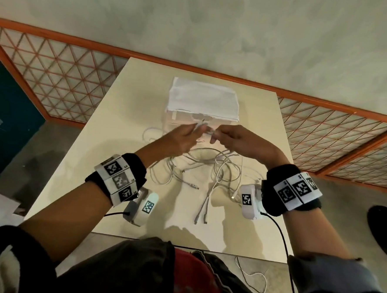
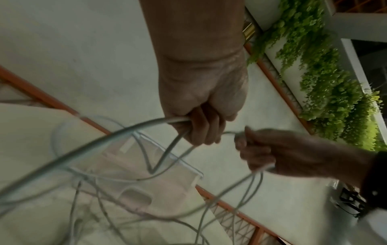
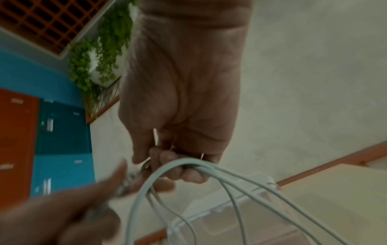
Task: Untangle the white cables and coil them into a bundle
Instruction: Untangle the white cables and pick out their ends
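A tangle of white cables (image 1: 209, 167) lies on the cream table (image 1: 126, 110), with loose plug ends (image 1: 200, 219) near the front edge. Both hands are raised above the tangle, close together. My left hand (image 1: 184, 138) grips cable strands (image 2: 146, 127) in curled fingers (image 2: 201, 131). My right hand (image 1: 229, 139) holds several strands (image 3: 209, 165) looped over its curled fingers (image 3: 184, 172). A short stretch of cable (image 1: 204, 127) runs between the two hands. The strands hang down from both fists to the tangle.
A clear plastic box (image 1: 185, 121) covered by a white cloth (image 1: 203, 99) stands just beyond the hands. An orange mesh railing (image 1: 56, 74) runs behind the table. Blue and orange lockers (image 3: 52, 140) stand at the left. A white cable (image 1: 254, 279) lies on the floor.
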The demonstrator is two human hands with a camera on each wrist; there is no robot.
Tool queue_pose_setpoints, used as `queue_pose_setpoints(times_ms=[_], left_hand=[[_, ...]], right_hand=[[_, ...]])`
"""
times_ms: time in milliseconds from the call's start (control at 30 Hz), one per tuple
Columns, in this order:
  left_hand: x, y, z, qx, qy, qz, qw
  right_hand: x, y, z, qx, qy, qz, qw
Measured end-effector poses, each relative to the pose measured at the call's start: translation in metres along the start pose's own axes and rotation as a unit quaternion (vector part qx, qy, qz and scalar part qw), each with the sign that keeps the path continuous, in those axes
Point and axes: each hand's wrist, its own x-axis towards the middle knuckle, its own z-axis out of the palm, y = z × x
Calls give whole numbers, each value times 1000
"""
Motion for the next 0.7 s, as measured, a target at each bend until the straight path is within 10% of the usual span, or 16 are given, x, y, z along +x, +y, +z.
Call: queue_pose_setpoints(times_ms=[500,700], left_hand=[[22,34,-37,-61,251,138,956],[14,16,-37,-68,240,111,962]], right_hand=[[-7,113,31,31,71,80,994],[-4,114,18,121,248,81,958]])
